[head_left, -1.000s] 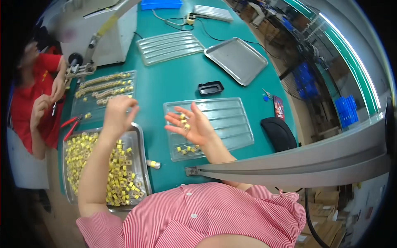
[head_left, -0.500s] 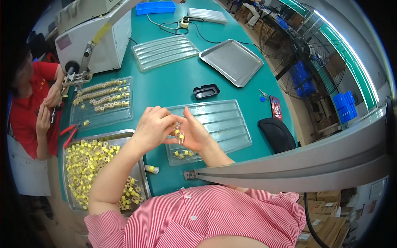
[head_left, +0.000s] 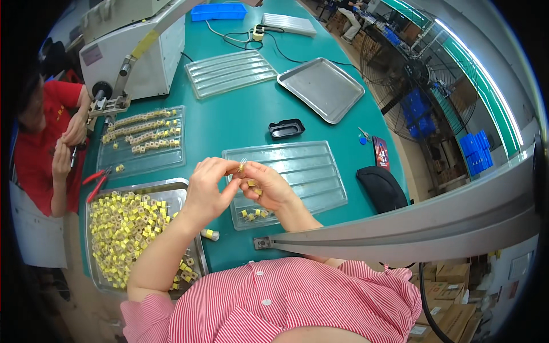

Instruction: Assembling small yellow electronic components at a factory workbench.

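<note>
My left hand (head_left: 210, 186) and my right hand (head_left: 267, 187) meet above the near-left corner of a clear ribbed plastic tray (head_left: 303, 177). Between their fingertips is a small yellow-taped coil (head_left: 241, 168), its thin metal pins pointing up. More yellow coils (head_left: 255, 187) rest in the curled fingers of my right hand. Several others (head_left: 254, 215) lie in the tray's near-left corner. Below my left forearm stands a metal tray (head_left: 184, 194) heaped with loose yellow coils (head_left: 123, 228).
At the left, a co-worker in a red shirt (head_left: 48, 137) sits by a machine (head_left: 131, 63). Red-handled pliers (head_left: 97, 184) lie near a tray of lined-up coils (head_left: 143, 160). A grey metal arm (head_left: 400, 228) crosses at right. Beyond are a black box (head_left: 286, 128) and a metal tray (head_left: 323, 88).
My right hand has turned inward and its fingers have curled, where it was spread before. The fingertips of both hands now come together at one coil, pins up.
</note>
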The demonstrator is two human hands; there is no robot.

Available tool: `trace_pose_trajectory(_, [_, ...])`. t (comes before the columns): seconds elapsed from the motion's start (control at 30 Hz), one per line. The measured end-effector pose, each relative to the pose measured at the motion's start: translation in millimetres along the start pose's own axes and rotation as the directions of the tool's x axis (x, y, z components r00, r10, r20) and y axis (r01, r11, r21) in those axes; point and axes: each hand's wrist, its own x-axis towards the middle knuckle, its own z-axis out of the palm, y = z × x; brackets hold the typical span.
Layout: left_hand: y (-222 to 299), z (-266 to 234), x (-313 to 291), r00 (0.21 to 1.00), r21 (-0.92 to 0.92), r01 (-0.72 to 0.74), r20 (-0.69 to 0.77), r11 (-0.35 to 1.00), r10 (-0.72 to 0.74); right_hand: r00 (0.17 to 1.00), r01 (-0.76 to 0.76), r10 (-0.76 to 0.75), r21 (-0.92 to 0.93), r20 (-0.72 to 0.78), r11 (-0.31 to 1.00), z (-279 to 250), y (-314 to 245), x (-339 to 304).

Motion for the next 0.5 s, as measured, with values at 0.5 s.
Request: trace_pose_trajectory(0.5, [5.4, -6.8, -1.4, 0.986, -0.031, -0.139, -0.1, 0.99, 0.136, 0.962, 0.0, 0.012, -0.045, 0.272, 0.999, -5.1, 1.7, -4.6])
